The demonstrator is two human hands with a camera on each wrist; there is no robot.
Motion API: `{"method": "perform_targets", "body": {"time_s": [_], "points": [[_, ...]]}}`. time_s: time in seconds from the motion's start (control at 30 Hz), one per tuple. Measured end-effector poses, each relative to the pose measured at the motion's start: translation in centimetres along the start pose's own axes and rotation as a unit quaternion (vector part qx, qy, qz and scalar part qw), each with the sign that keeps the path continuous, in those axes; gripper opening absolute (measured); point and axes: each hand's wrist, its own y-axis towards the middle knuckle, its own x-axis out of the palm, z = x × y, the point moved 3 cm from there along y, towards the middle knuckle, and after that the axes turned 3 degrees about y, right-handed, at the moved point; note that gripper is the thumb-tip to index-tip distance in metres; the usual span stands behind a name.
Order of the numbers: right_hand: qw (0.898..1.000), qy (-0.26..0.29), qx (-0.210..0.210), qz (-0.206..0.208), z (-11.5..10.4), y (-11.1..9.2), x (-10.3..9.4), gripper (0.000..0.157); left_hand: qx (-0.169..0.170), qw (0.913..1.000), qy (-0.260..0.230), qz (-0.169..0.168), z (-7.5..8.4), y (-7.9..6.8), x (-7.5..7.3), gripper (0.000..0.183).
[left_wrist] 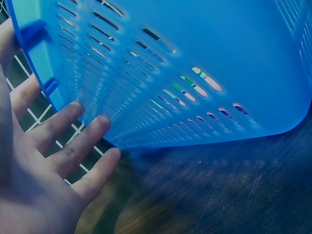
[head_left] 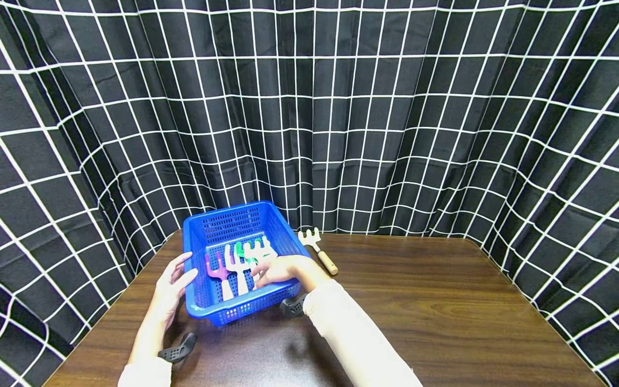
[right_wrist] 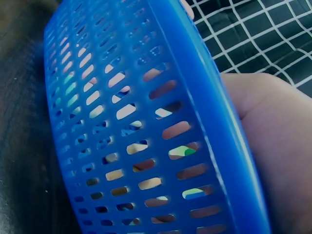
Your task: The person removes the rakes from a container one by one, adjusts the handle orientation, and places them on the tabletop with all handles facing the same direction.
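My left hand [head_left: 171, 285] holds the left rim of a blue plastic basket [head_left: 203, 310], with some fingers spread along its slotted outer wall in the left wrist view. Over the near right rim reaches my right hand [head_left: 280, 270], its fingertips down among the hand forks in the basket. A pink fork [head_left: 219, 270] with a pale handle lies leftmost, beside a white fork [head_left: 236, 265]. More white and green forks crowd toward the right hand and are partly covered by it. I cannot tell whether its fingers grip a fork handle. In the right wrist view, the basket wall hides the fingertips.
A cream-coloured fork with a wooden handle [head_left: 328, 263] lies on the brown table [head_left: 425, 301], just right of the basket. Behind the table and along both sides hangs a black curtain [head_left: 358, 134] with a white grid. Each wrist wears a dark band.
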Motion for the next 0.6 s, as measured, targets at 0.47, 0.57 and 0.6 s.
{"method": "perform_targets", "body": {"time_s": [0.47,0.57,0.6], "points": [[0.995,0.009,0.011,0.099,-0.38,-0.4,-0.26,0.043,-0.001,1.0,-0.002,0.001,-0.15,-0.01,-0.07,0.05],[0.995,0.016,0.007,0.102,-0.42,-0.57,-0.37,0.04,0.002,1.0,0.002,0.001,-0.17,-0.01,-0.06,0.049],[0.995,0.018,0.005,0.1,-0.42,-0.59,-0.38,0.039,0.002,1.0,0.004,0.001,-0.18,0.0,-0.05,0.049]]}}
